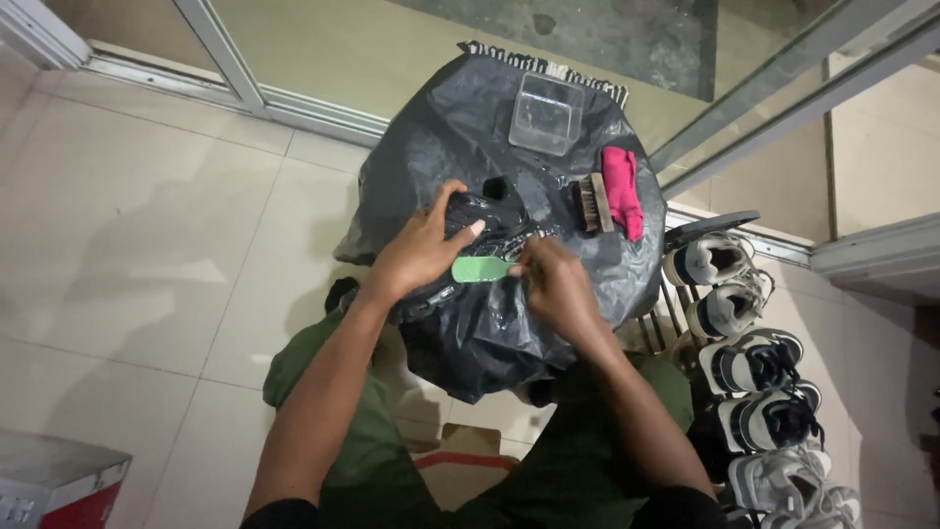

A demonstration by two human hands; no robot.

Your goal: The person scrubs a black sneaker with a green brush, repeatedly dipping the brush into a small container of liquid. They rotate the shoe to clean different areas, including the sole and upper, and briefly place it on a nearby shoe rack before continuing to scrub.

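Observation:
My left hand (pixel 423 245) presses down on a black shoe (pixel 477 217) that lies on a table covered with a black plastic sheet (pixel 431 137). My right hand (pixel 551 279) grips a small brush with a green handle (pixel 477 268) and holds it against the shoe's side. Most of the shoe is hidden under my hands.
On the sheet lie a clear plastic box (pixel 545 113), a wooden bristle brush (pixel 590 203) and a pink cloth (pixel 623 191). A rack of white and dark sneakers (pixel 749 362) stands at the right. A box (pixel 54 480) sits at the lower left on the tiled floor.

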